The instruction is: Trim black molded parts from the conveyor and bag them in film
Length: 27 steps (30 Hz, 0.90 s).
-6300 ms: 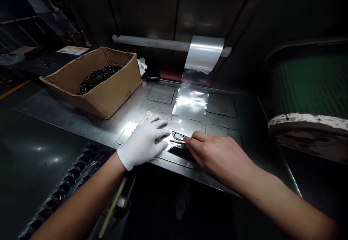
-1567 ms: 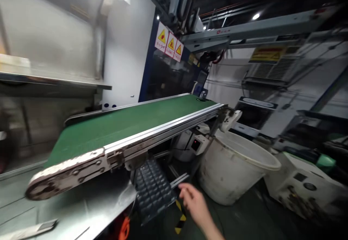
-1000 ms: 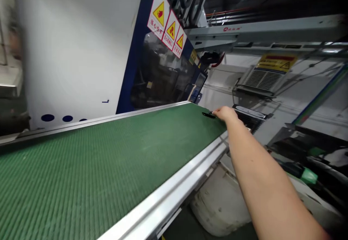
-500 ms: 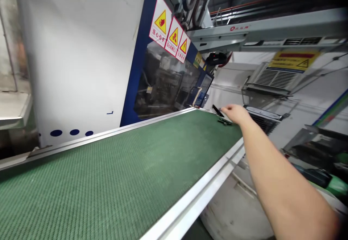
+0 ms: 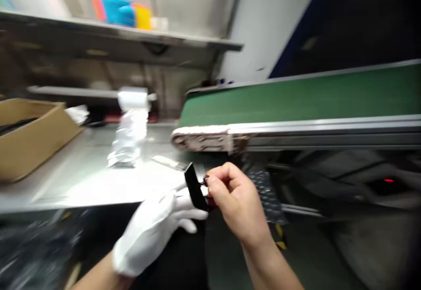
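My right hand (image 5: 235, 198), bare, pinches a thin stem at one side of a black flat plastic part (image 5: 194, 185). That part stands tilted in the air by the front edge of the workbench. My left hand (image 5: 154, 224), in a white glove, reaches in from the left with its fingers stretched out and apart. Its fingertips lie behind and just below the black part; whether they touch it I cannot tell. Blur hides the part's finer detail.
A green conveyor belt (image 5: 305, 101) with a metal rail runs off to the right. On the metal workbench (image 5: 95, 185) are a cardboard box (image 5: 42, 143), a roll of clear plastic bags (image 5: 131, 101) and a flat metallic strip (image 5: 169, 163). A shelf (image 5: 184, 38) hangs above.
The view has swung left from the conveyor to the workbench. My right hand has come back from the belt's far end with the black plastic part. My gloved left hand has come into view.
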Available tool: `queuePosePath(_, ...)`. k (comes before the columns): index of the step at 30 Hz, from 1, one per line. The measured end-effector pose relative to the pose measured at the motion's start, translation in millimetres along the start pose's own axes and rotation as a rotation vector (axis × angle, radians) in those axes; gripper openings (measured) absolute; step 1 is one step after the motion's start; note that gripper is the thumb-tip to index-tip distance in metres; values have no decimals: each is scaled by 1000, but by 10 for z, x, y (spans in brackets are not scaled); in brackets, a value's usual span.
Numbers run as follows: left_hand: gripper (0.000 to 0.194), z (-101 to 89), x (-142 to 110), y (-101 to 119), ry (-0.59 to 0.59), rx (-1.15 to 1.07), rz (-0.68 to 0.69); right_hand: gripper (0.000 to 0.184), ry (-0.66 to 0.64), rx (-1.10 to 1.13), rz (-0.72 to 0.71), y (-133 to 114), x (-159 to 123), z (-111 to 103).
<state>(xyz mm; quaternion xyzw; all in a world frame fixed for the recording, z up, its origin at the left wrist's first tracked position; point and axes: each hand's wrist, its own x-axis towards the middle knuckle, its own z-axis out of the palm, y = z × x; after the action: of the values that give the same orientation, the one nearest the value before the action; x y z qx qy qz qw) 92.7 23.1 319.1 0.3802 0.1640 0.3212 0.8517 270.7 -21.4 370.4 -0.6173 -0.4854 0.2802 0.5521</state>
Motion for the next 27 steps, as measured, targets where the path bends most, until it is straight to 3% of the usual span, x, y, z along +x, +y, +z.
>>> queuePosePath(2, 40, -267, -534, 11, 66, -70, -8, 25, -63, 18, 83, 109, -299, 500)
queuePosePath(4, 39, -474, -858, -12, 75, -170, 1, 27, -102, 7, 138, 158, -557, 865)
queuePosePath(9, 37, -804, -1306, -143, 54, -380, 27, 25, -89, -71, 201, 142, -1019, 1345)
queuePosePath(15, 34, -1023, -1453, -265, 72, -501, 44, 26, -229, -15, 346, 264, -1050, 1508)
queuePosePath(22, 40, -1180, -1348, -282, 135, -469, 7, 33, -479, 155, 558, 565, -830, 1448)
queuePosePath(27, 38, -1240, -1286, -255, 133, -434, 2, 31, -571, 240, 595, 671, -767, 1397)
